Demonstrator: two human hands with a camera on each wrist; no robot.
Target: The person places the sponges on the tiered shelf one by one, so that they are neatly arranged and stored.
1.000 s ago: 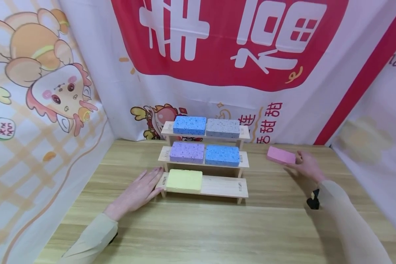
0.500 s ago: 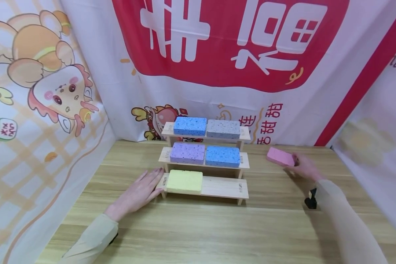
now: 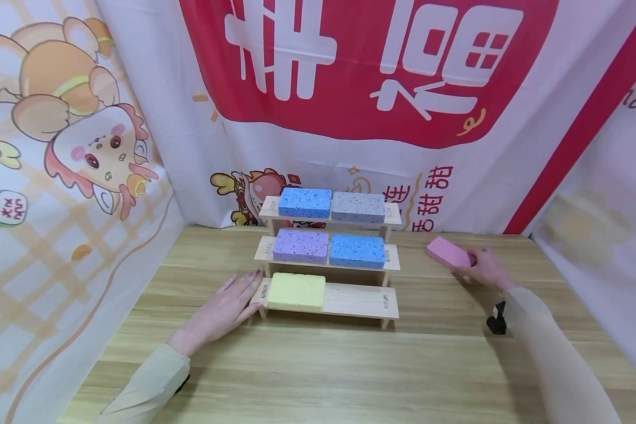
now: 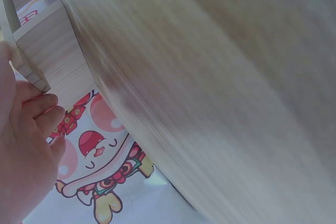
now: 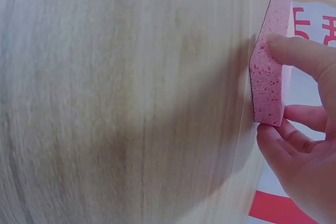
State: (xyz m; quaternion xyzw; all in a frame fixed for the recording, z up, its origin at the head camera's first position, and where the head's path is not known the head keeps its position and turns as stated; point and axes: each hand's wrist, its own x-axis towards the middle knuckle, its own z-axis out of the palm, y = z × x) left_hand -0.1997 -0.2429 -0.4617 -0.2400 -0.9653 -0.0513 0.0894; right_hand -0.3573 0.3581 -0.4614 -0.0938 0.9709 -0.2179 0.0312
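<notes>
At the right of the table my right hand (image 3: 484, 268) grips the near end of a pink sponge (image 3: 449, 252). The right wrist view has the thumb on one side of this sponge (image 5: 270, 77) and fingers at its lower end. My left hand (image 3: 219, 309) lies with fingers extended against the left end of a three-tier wooden stand (image 3: 357, 299). In the left wrist view its fingertips touch the edge of a step (image 4: 31, 74). A yellow sponge (image 3: 297, 291) sits on the lowest step, at the left.
On the middle step are a purple sponge (image 3: 300, 245) and a blue sponge (image 3: 357, 250). The top step bears another blue sponge (image 3: 304, 202) and a grey sponge (image 3: 358, 206). Printed cloth (image 3: 350, 132) hangs behind the wooden table (image 3: 318, 377) and along both sides.
The pink sponge has turned slightly, its near end swinging toward me, and my right hand has shifted a little with it. My left hand stays put at the stand.
</notes>
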